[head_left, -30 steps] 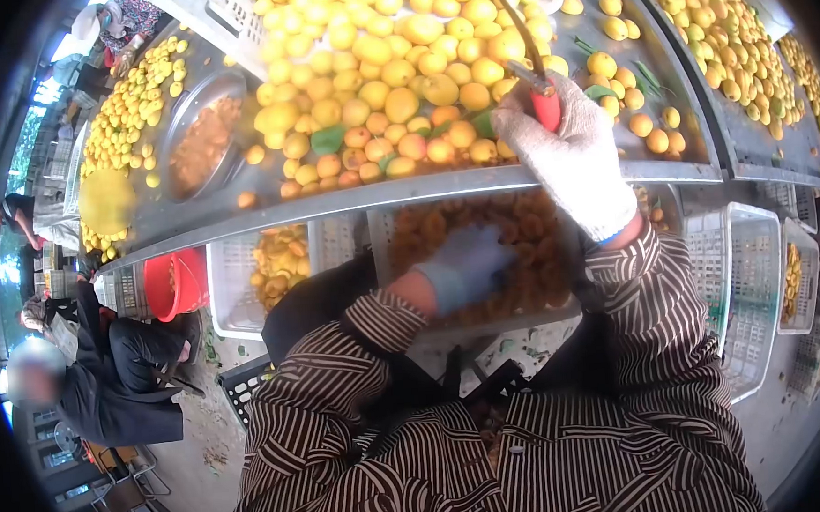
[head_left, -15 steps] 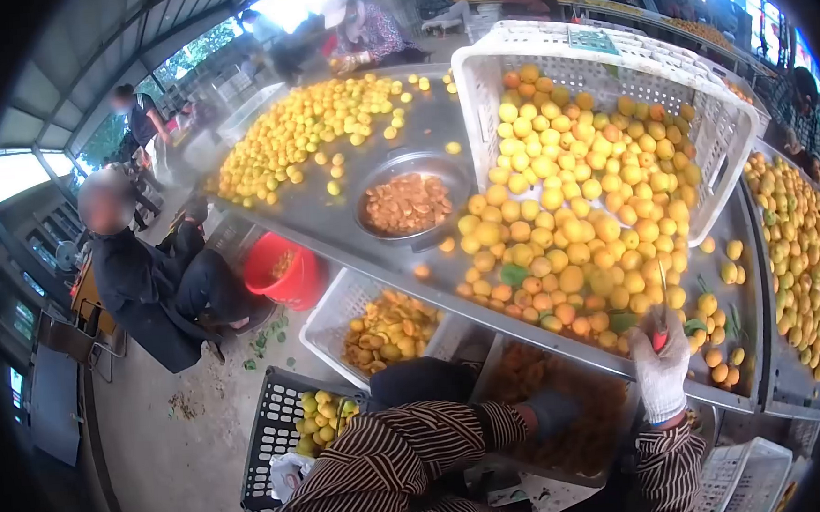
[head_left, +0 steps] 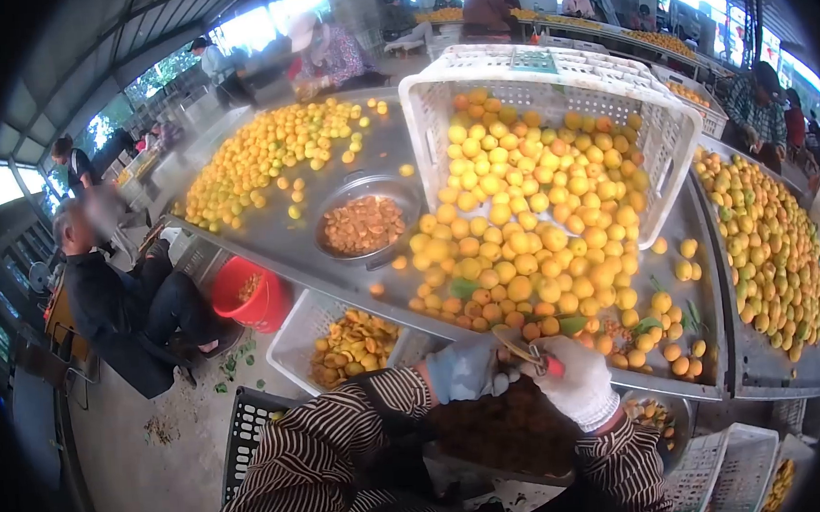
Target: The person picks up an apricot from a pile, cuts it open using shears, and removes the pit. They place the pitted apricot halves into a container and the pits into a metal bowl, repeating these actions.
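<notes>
Now our left hand has risen to the knife clenched in our right hand, pairing both for work; what the left grasps, we cannot tell. Yellow fruit lies beyond our fingers.

This is a fruit-handling workshop: beamed roof at upper left, metal table heaped with yellow fruit at centre, people along the top.
</notes>
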A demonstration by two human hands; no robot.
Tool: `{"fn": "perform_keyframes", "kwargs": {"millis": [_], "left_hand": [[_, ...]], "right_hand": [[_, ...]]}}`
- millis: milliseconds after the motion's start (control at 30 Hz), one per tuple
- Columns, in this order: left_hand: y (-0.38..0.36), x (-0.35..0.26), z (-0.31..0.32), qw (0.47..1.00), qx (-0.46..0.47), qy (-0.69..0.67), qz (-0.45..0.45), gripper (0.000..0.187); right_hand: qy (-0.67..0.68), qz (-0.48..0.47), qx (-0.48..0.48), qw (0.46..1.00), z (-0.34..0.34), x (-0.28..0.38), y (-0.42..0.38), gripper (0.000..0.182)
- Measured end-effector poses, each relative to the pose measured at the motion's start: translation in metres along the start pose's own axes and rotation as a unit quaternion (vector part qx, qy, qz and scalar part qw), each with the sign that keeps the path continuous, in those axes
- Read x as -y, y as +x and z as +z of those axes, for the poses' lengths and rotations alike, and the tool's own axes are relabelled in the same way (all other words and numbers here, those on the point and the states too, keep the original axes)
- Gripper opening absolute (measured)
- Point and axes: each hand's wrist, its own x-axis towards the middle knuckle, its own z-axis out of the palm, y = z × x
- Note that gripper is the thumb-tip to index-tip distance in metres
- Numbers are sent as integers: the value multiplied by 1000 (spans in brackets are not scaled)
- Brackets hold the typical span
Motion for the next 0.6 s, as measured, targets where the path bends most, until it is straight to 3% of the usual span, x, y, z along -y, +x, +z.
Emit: {"fn": "perform_keyframes", "kwargs": {"millis": [67,100,133,167,267,367,433,467,500,533,600], "left_hand": [[5,-24,-34,998,-43,-39,10,39],[-2,-49,-31,984,-138,-90,69,39],[-1,-70,-63,982,-106,-85,128,40],[-8,-97,-78,968,-171,-122,139,44],[-25,-162,-125,938,-162,-157,262,52],[-26,-190,-136,934,-180,-173,255,49],[-15,-196,-115,932,-271,-70,230,42],[7,-196,-149,931,-275,-72,229,42],[42,-191,-191,904,-245,189,294,38],[70,-190,-234,812,-195,436,336,34],[82,-191,-151,743,-333,551,180,35]], "right_hand": [[-17,27,-44,999,-7,-2,-2,26],[-11,53,-69,996,-10,-4,-2,24],[-5,78,-95,992,-12,-7,-2,23],[-9,79,-101,992,-15,-9,-2,22],[1,83,-107,991,-15,-11,-1,23],[3,86,-124,989,-12,-11,1,23],[1,91,-144,985,-12,-10,3,22],[4,91,-140,986,-13,-8,5,22],[14,120,-131,984,-15,-7,6,22],[23,150,-122,981,-15,-8,8,21],[22,152,-117,981,-12,-13,6,21]]}}
